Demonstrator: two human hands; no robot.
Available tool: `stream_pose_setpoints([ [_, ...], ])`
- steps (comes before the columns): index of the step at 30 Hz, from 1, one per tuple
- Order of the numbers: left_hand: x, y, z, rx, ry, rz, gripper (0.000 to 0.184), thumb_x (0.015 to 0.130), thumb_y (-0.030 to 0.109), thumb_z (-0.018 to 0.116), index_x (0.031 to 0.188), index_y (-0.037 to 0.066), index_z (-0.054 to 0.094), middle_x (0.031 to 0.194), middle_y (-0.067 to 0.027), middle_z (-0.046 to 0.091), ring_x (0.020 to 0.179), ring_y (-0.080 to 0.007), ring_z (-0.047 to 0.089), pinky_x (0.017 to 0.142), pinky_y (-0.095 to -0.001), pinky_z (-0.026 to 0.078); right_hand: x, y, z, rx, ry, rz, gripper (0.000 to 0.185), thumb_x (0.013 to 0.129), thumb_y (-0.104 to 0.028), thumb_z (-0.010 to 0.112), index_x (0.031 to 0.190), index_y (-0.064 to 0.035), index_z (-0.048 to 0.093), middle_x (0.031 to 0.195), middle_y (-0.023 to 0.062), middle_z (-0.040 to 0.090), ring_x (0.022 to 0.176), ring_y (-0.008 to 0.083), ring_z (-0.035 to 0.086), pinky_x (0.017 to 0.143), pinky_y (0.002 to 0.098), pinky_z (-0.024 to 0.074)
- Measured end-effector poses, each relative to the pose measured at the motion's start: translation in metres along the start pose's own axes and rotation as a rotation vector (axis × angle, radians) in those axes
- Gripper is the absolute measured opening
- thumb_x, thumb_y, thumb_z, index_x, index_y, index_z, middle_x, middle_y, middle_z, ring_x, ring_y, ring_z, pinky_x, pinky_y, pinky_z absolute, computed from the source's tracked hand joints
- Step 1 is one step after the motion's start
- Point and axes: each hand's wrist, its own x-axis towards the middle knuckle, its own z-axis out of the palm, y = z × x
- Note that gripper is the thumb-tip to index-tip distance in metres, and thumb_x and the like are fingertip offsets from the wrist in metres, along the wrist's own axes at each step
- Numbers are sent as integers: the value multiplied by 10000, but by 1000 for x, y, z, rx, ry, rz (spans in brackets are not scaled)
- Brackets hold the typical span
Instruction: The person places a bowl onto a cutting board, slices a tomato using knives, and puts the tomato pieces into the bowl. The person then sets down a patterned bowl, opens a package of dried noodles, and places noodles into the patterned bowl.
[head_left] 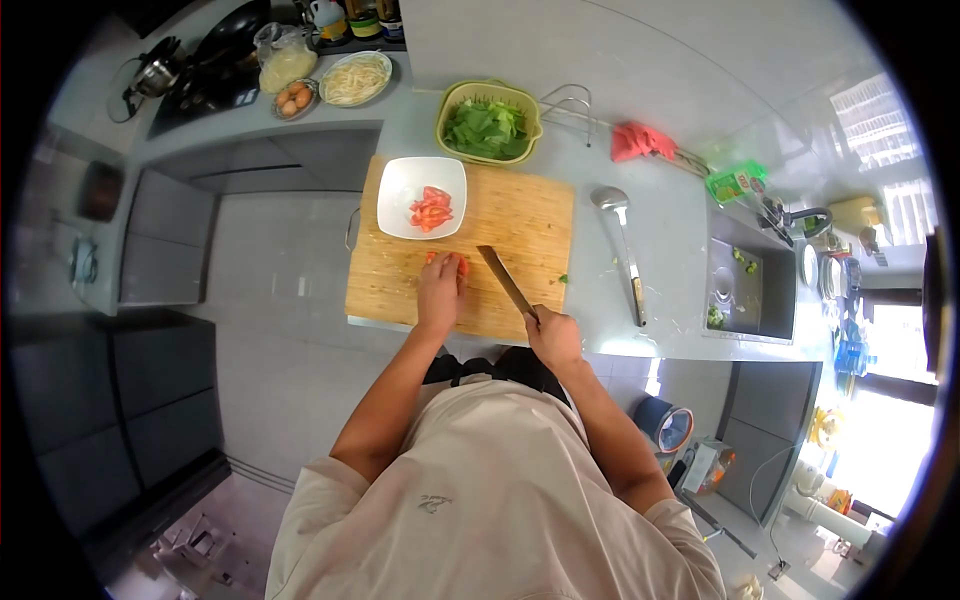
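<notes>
On the wooden cutting board [520, 210], my left hand [440, 290] is closed over a piece of tomato [462, 264], whose red edge shows past the fingers. My right hand [555, 338] grips the handle of a knife [506, 283]. The blade points up and to the left, its tip a little to the right of the tomato. A white square bowl [392, 200] stands on the board's upper left, with cut tomato pieces [432, 208] inside.
Behind the board is a yellow-green basket [443, 125] of leafy greens. A ladle [627, 250] lies to the right, before the sink [770, 295]. Eggs [294, 99] and a plate of pale strips [356, 78] stand back left. A bin [663, 423] is below the counter.
</notes>
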Motion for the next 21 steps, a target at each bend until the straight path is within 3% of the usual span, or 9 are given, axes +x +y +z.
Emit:
stream_pose_setpoints([
  [7,28,7,13,58,-268,113,432,830,127,801,1241,53,689,1321,-148,610,1196,-389,566,1025,-454,503,0,6,-7,-8,-13,80,242,960,-276,644,877,-51,670,763,222,699,729,451,683,687,542,552],
  [10,28,15,13,-199,-96,-73,431,818,86,813,1226,45,680,1322,-156,606,1267,-371,543,1058,-452,482,4,6,-10,-63,-69,129,251,967,-289,625,899,-53,677,783,224,710,747,455,690,712,544,559],
  [13,28,2,11,-253,-164,-6,434,810,55,817,1216,32,666,1347,-166,586,1273,-360,562,1020,-441,515,7,2,-13,-86,-116,137,253,974,-287,605,911,-54,678,789,228,715,761,453,699,734,542,567],
  [16,25,-1,16,-384,-259,-95,417,791,48,816,1183,23,675,1314,-185,591,1183,-391,601,976,-445,534,10,-5,-19,-120,-152,108,241,977,-269,599,906,-52,674,785,230,715,756,445,706,739,536,573],
  [19,16,7,17,-222,-135,60,401,808,89,816,1172,-3,675,1299,-185,592,1147,-384,621,945,-434,552,9,-9,-22,-145,-154,70,234,977,-258,597,881,-56,665,777,222,716,746,431,713,727,534,577],
  [21,13,10,14,-259,-149,6,398,816,110,813,1169,-12,676,1279,-182,605,1143,-382,622,948,-429,550,7,-9,-22,-132,-128,45,247,974,-272,609,884,-49,666,755,228,699,727,449,694,712,551,563],
])
